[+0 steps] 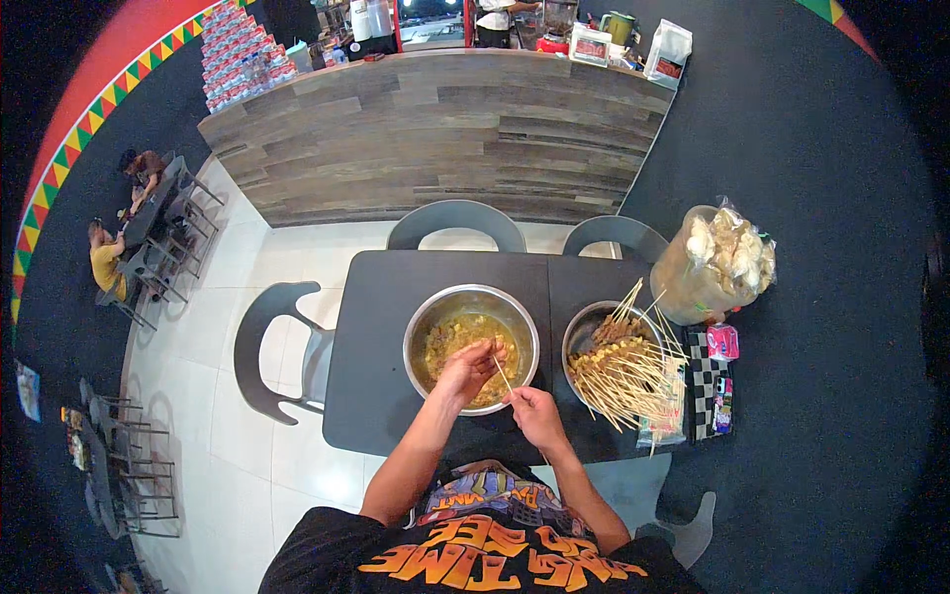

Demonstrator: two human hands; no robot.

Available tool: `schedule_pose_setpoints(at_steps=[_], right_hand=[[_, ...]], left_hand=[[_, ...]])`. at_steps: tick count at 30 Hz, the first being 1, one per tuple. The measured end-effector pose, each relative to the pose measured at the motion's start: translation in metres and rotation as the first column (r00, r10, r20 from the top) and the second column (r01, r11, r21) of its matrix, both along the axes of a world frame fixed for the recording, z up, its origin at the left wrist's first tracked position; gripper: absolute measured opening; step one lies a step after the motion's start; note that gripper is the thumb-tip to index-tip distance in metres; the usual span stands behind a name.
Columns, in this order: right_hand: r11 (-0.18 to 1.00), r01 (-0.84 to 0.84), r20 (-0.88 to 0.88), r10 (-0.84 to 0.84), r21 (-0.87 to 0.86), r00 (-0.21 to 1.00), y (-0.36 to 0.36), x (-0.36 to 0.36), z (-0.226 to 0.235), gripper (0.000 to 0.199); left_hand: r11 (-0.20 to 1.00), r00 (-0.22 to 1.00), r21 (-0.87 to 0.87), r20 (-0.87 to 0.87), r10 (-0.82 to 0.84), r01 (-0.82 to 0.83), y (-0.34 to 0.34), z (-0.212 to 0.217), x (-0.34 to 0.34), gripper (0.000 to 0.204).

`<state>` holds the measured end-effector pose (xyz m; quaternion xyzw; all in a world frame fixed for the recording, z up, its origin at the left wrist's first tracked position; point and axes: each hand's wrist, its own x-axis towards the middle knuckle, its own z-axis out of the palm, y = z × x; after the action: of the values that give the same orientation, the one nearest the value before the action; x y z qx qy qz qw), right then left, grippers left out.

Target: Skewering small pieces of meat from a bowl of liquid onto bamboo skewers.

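A large steel bowl (410, 342) on the table holds a wet yellow-brown mix of small pieces, perhaps marinated meat. Over its right half, my left hand (471, 370) is closed, fingertips pinched at the upper end of a thin bamboo skewer (504, 373). Whatever else those fingers hold is hidden. My right hand (537, 416), by the bowl's near right rim, is closed around the lower part of that skewer. To the right stands a second steel bowl (571, 337), with many loaded skewers (618, 381) lying in it, their bare sticks fanning toward me.
The dark table (371, 297) has a clear bag of pale puffy snacks (727, 257) at its far right. Below that bag lie a checkered tray (701, 381) and a pink packet (723, 343). Grey chairs (267, 346) surround the table; a wood-panelled counter (435, 139) stands beyond. People sit far left.
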<state>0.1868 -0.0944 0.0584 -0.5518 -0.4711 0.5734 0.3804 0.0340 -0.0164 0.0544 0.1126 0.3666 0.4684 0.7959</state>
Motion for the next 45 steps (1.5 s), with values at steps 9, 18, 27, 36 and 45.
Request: schedule_pose_setpoints(at_steps=[9,18,27,36,45], right_hand=[[0.999,0.017,0.045,-0.018,0.03,0.999,0.002,-0.004,0.003,0.021],[1.0,0.013,0.02,-0.013,0.001,1.0,-0.002,-0.003,0.018,0.02],[0.963,0.176,0.112,-0.201,0.203,0.973,-0.006,-0.015,0.013,0.016],[0.987,0.156,-0.113,-0.158,-0.024,0.981,-0.007,-0.012,0.025,0.017],[0.958,0.194,0.086,-0.216,0.213,0.973,-0.011,-0.007,0.014,0.017]], left_hand=[[0.999,0.998,0.03,0.065,-0.021,0.02,-0.005,-0.002,-0.003,0.022],[0.996,0.996,-0.008,0.01,-0.091,0.091,-0.01,0.006,0.003,0.022],[0.999,0.993,0.033,0.116,0.029,-0.034,-0.02,-0.006,0.026,0.022],[0.997,0.988,0.079,0.154,-0.01,-0.002,-0.022,-0.012,0.025,0.022],[0.992,0.999,0.122,-0.032,0.011,-0.007,-0.006,-0.012,0.006,0.025]])
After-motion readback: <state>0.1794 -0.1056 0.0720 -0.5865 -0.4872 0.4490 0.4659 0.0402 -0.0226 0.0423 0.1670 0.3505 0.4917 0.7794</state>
